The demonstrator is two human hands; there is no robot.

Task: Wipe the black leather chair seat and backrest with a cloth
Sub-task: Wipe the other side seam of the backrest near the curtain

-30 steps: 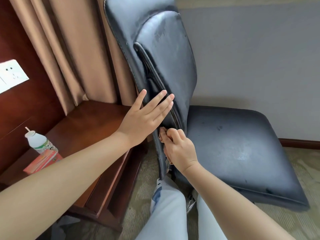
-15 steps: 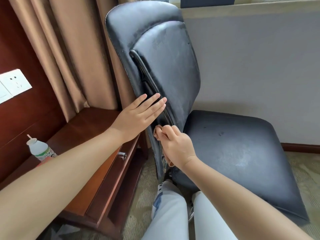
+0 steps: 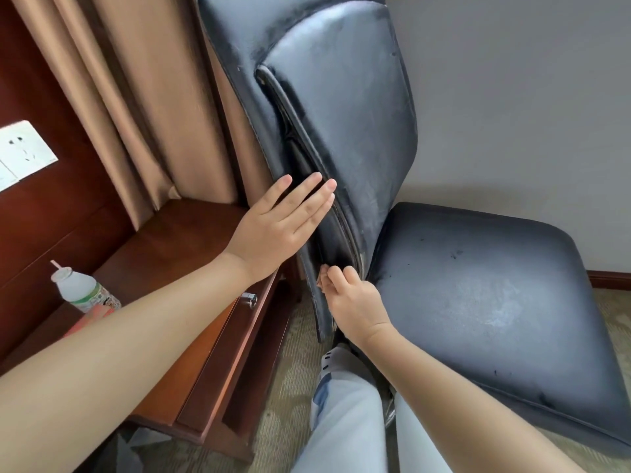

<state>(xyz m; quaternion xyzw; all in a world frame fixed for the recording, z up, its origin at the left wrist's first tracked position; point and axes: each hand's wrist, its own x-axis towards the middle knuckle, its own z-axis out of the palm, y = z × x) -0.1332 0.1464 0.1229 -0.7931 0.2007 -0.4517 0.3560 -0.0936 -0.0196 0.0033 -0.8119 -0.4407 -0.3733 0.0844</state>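
Note:
The black leather chair stands side-on, its backrest (image 3: 345, 107) rising at the centre and its worn seat (image 3: 485, 298) spreading to the right. My left hand (image 3: 280, 227) lies flat with fingers apart against the backrest's side edge. Lower down, my right hand (image 3: 355, 302) is closed on a small pinkish cloth (image 3: 321, 278), pressed to the backrest's lower edge near the gap to the seat. Only a corner of the cloth shows past my fingers.
A dark wooden desk (image 3: 177, 254) with a drawer knob (image 3: 251, 298) stands left of the chair. On it are a plastic bottle (image 3: 83, 290) and a red packet (image 3: 90, 319). Brown curtains (image 3: 136, 97) hang behind. My legs (image 3: 345, 414) are below, on carpet.
My right hand with the cloth has slid a little down the backrest's lower edge. The left hand stays flat on the side edge. The camera view has shifted slightly.

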